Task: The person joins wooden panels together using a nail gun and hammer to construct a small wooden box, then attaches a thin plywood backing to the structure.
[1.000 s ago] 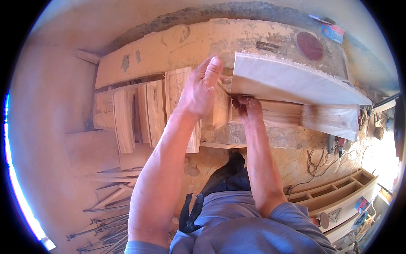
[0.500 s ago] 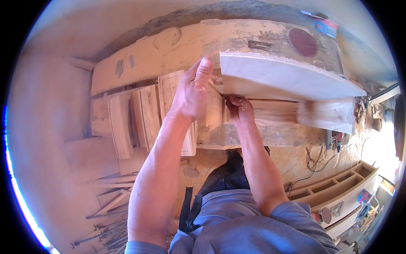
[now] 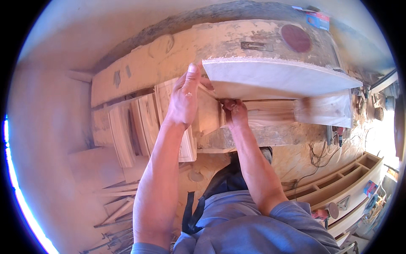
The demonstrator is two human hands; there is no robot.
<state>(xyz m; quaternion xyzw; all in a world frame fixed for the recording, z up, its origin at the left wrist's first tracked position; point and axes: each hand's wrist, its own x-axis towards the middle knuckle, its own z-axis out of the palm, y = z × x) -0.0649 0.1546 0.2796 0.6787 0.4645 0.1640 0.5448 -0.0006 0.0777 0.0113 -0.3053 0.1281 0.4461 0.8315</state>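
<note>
Count: 1 open box of pale, grained wood boards (image 3: 268, 110); 1 off-white rectangular panel (image 3: 279, 80) on its far side; min. 3 pale wood rectangular panels (image 3: 121, 134), stacked at left; 1 dark-red round disc (image 3: 296, 38); 1 slotted metal plate (image 3: 250, 45); 1 blue-and-red carton (image 3: 317, 21) at bench's far R end; 1 long compartmented pale wood case (image 3: 338, 199), lower R. Bar clamps at lower L: too blurred to count.

Box: lies on worn, dusty tan bench (image 3: 169, 63), R of stacked panels. Off-white panel stands tilted, w/ ragged, splintery upper edge; boards smooth, w/ brownish grain streaks.

L hand (image 3: 184, 103): at box's L end; thumb up, apart from other fingers, which are mostly hidden. Cannot tell if clamped. R hand (image 3: 235, 112): at inner L corner, fingers bent and close together; cannot tell what, if anything, they grip.

Vs. 1.0 s ago: view shifted; box, disc and both hands now sit further L in frame. Off-white panel's near-L corner also lower in frame. Hand placement at box's L end approx. unchanged.
</note>
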